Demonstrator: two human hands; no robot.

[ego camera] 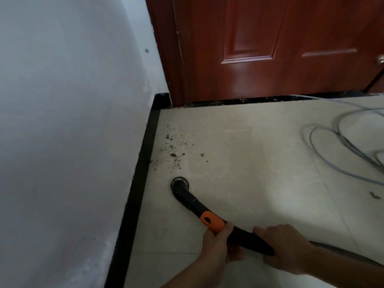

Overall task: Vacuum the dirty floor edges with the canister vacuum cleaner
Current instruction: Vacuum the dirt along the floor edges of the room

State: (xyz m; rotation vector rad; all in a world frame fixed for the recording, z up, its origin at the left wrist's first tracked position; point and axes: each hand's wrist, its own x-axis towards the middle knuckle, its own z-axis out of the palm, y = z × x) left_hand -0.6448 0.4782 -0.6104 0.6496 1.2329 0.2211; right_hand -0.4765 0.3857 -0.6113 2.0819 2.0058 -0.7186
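Note:
A black vacuum wand (245, 235) with an orange band (212, 220) slants down to a round nozzle (180, 183) on the pale tile floor. My left hand (218, 244) grips the wand just behind the orange band. My right hand (284, 246) grips it farther back, where the dark hose (342, 252) runs off to the right. Brown dirt crumbs (173, 148) lie scattered just beyond the nozzle, close to the black skirting (143, 163) along the left wall. The canister is out of view.
A white wall (72, 121) fills the left side. A red-brown door (270, 46) closes the far end above a dirty black threshold (249, 100). A grey cable (340, 150) lies looped on the floor at right. A small scrap (375, 195) lies near the right edge.

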